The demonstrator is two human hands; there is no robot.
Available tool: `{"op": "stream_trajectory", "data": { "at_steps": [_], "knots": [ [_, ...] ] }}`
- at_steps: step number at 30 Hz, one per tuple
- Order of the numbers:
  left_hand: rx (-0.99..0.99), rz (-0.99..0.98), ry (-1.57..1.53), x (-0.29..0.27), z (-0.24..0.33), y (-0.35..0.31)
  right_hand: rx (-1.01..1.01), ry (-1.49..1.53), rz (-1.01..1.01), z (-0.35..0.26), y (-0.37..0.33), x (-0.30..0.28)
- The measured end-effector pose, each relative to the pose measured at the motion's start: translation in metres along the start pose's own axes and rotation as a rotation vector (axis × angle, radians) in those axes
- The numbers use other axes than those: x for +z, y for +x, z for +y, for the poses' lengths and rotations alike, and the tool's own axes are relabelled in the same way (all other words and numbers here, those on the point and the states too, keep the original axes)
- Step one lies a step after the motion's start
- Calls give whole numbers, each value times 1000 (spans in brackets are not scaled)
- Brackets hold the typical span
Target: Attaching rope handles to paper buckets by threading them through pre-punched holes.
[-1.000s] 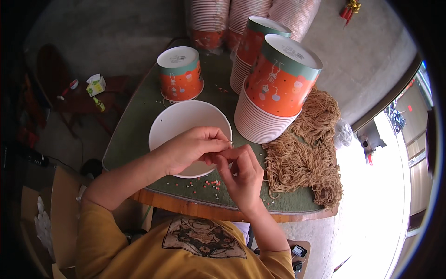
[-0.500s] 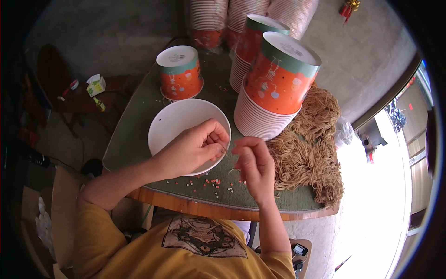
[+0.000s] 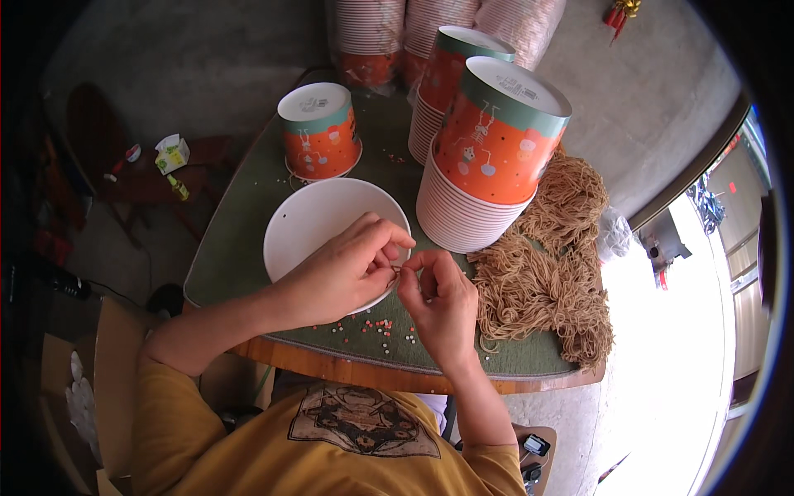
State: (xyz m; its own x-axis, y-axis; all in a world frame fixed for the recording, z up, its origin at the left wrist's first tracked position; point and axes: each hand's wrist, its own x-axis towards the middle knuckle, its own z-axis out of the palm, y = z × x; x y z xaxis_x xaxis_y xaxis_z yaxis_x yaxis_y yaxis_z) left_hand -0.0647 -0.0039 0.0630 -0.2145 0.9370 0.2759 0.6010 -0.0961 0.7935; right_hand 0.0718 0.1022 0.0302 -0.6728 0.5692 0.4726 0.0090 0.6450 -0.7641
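Observation:
A white-lined paper bucket lies mouth toward me on the green table cover, with a small dark hole in its far left wall. My left hand reaches across its mouth, fingers curled and pinching a thin tan cord at the right rim. Close against it, my right hand pinches the same cord between thumb and forefinger. The cord's ends are too small to make out. Loose tan cords lie heaped right of my right hand.
Tall stacks of upturned orange-and-green buckets stand behind my right hand. One upturned bucket stands at the far left. Small orange and white beads are scattered before the white bucket, near the wooden table edge.
My right hand has moved left and its fingertips now meet those of my left hand at the bucket's rim. The left hand has barely moved.

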Motion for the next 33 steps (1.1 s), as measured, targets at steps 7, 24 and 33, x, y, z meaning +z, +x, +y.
{"op": "stream_trajectory", "data": {
  "at_steps": [7,24,33],
  "knots": [
    [-45,-36,81,-3,-3,-2,32,50,4,2,-5,3],
    [176,117,423,5,1,-8,41,125,47,3,-11,14],
    [0,152,68,7,-2,-7,25,139,50,3,-12,15]
  ]
}}
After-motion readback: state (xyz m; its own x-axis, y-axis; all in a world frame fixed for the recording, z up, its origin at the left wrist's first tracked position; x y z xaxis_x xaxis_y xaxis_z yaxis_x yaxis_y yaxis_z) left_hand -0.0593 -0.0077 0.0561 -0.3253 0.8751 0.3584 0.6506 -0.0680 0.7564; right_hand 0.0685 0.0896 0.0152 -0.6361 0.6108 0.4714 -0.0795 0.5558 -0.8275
